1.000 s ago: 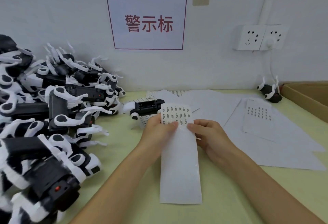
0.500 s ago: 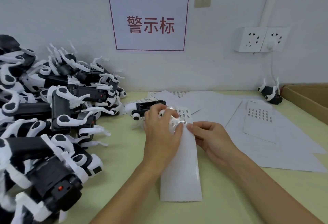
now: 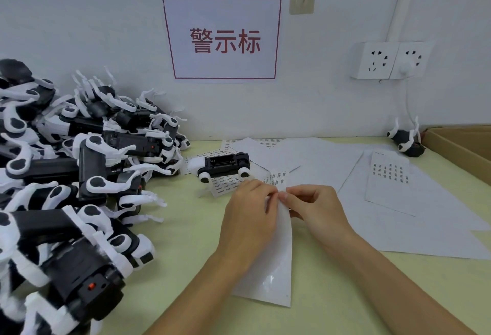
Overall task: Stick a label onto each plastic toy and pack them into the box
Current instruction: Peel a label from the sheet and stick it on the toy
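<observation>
Bare forearms [image 3: 202, 292], no sleeves

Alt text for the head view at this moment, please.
Both hands, left hand and right hand, pinch the label sheet on the green table. One toy lies just beyond; a toy pile fills the left, a cardboard box sits far right.

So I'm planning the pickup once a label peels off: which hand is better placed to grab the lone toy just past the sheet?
Probably left: the left hand sits nearer the toy, which lies up-left of both hands.
</observation>
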### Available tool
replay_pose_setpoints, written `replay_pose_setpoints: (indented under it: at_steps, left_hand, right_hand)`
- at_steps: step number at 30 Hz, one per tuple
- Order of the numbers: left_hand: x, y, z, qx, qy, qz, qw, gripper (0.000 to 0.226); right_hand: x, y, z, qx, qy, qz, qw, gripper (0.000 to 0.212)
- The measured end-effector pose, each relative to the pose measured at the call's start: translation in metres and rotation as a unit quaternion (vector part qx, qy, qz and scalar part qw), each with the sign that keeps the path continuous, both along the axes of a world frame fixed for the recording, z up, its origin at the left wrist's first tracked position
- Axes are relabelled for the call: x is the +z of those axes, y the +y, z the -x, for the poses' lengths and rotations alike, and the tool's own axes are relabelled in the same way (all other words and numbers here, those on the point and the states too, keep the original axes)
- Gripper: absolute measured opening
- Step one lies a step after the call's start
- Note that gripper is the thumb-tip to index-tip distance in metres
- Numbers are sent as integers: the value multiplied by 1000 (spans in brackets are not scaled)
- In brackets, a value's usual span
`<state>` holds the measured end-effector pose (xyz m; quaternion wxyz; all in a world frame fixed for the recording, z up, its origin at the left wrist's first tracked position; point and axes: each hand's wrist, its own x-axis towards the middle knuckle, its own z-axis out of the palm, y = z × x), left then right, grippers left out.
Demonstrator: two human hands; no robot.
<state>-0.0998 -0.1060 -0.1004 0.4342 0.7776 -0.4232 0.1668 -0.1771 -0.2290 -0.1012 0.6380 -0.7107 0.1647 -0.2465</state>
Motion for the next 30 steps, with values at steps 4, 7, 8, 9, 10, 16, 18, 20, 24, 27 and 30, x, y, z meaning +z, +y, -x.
replay_pose_setpoints:
  at_steps: [4,7,8,9,10,16,18,20,24,27,30]
  left_hand:
    - [1,0,0,7,18,4,1000,13]
    - [1,0,-1,8,25,6,1000,13]
    - [1,1,0,8,26,6,1000,13]
    - [1,1,0,8,26,6,1000,13]
    - [1,1,0,9,25,6,1000,13]
    - [1,1,0,15,22,-3,1000,13]
    - [1,1,0,15,29,-1,999,12]
    - [2,1,-1,15,37,6,999,11]
    - [1,0,-3,4,57,30,998,10]
    - [1,-1,-4,-5,90,49,995,10]
    - [0,-2,-5,-17,125,66,990,12]
  right_hand:
    - [0,1,0,-8,6,35,999,15]
    - [2,1,2,-4,2,52,999,18]
    - [2,1,2,-6,2,56,998,17]
    - [1,1,2,-10,1,60,998,17]
    - [1,1,2,-13,3,64,998,16]
    - [0,3,1,-18,12,97,995,21]
    - [0,3,1,-19,12,98,995,20]
    - [0,4,0,-19,12,95,995,16]
    - [0,3,-1,-29,11,84,996,9]
    - [0,2,-1,-34,12,64,997,9]
    - [0,1,-1,-38,16,45,998,9]
